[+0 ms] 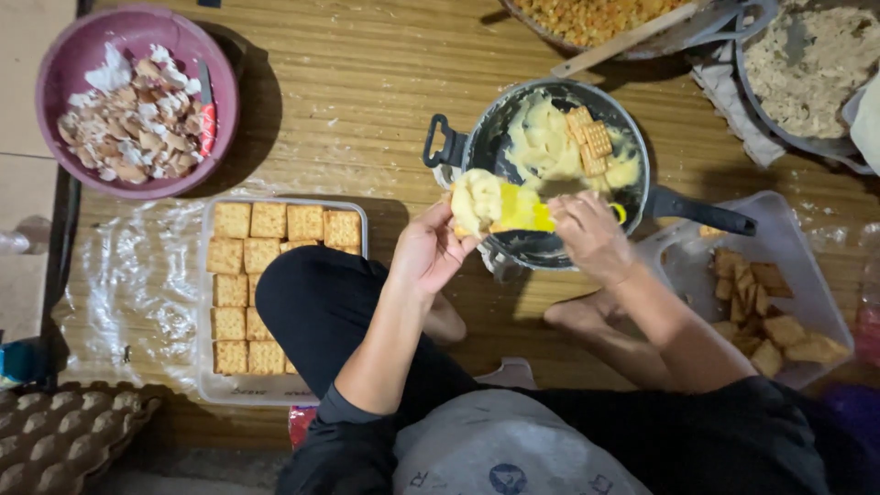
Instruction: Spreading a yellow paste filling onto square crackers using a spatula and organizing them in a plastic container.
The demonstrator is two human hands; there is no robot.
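Note:
My left hand [426, 249] holds a square cracker heaped with pale yellow mash [478, 200] just in front of a black pan [632, 147]. My right hand [594, 236] grips a yellow spatula [527, 211] whose blade lies on the mash. The pan holds more yellow mash [545, 147] and a few crackers [589, 139]. A clear rectangular tray [206, 284] at my left knee is lined with square crackers [249, 240]. A second clear tray [788, 240] at my right holds several loose coated pieces [768, 323].
A purple bowl [69, 69] of eggshells, with a small knife in it, stands at the far left. Two more pans of food [807, 64] sit at the top right. A plastic sheet [137, 275] lies under the cracker tray. Egg cartons [64, 435] rest at the bottom left.

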